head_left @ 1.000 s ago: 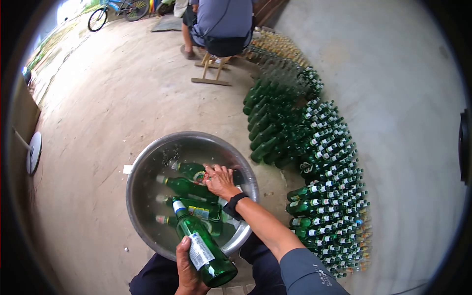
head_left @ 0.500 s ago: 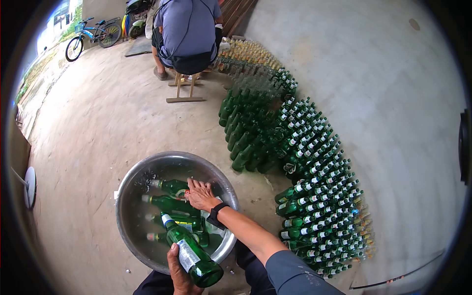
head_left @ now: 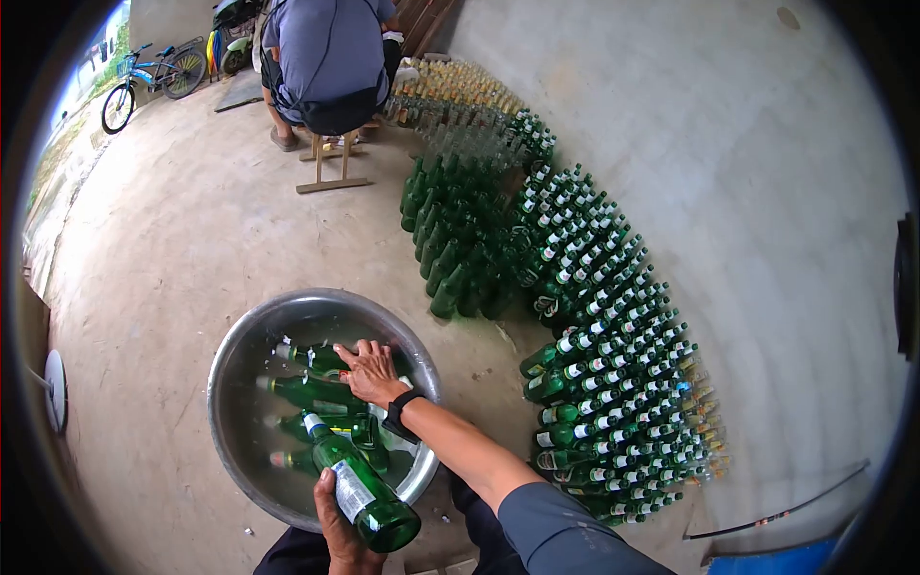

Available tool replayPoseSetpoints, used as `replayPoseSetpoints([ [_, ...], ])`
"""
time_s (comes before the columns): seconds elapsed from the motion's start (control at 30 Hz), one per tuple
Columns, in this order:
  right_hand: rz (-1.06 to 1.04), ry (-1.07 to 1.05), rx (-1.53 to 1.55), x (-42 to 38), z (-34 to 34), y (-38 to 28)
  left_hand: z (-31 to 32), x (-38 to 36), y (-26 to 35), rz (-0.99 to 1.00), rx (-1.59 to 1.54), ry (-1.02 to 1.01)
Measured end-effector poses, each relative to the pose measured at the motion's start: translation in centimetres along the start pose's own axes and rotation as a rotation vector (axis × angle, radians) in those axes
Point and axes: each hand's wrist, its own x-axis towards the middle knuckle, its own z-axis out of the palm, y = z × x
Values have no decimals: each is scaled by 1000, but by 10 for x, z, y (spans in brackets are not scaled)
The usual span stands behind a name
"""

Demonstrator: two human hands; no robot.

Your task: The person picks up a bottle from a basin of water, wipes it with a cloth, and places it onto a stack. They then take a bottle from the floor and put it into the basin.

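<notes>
My left hand (head_left: 340, 527) grips a green glass bottle (head_left: 364, 503) by its lower side. The bottle has a white back label and a pale neck label, and tilts with its neck over a wide metal basin (head_left: 222, 436). My right hand (head_left: 372, 372), with a dark band on the wrist, reaches into the basin. Its fingers are spread over the submerged green bottles (head_left: 311, 391), close to the uppermost one (head_left: 316, 357). Several bottles lie on their sides in the water, necks pointing left. White scraps float near the upper necks.
Rows of upright green bottles (head_left: 613, 383) stand right of the basin, with unlabelled ones (head_left: 450, 240) nearer the middle. Clear bottles (head_left: 455, 86) stand farther back. A person (head_left: 326, 57) sits on a wooden stool (head_left: 331, 182). A bicycle (head_left: 153, 77) stands far left.
The view has shifted so the basin and bottle rows sit further left. My right hand's index finger now stretches out more. My left hand still grips the same bottle.
</notes>
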Motion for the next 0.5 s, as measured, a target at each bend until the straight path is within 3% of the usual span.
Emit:
replayPoseSetpoints([
  [0.5, -81, 17, -3, 0, 20, 1, 2, 2, -2, 27, 27, 30],
])
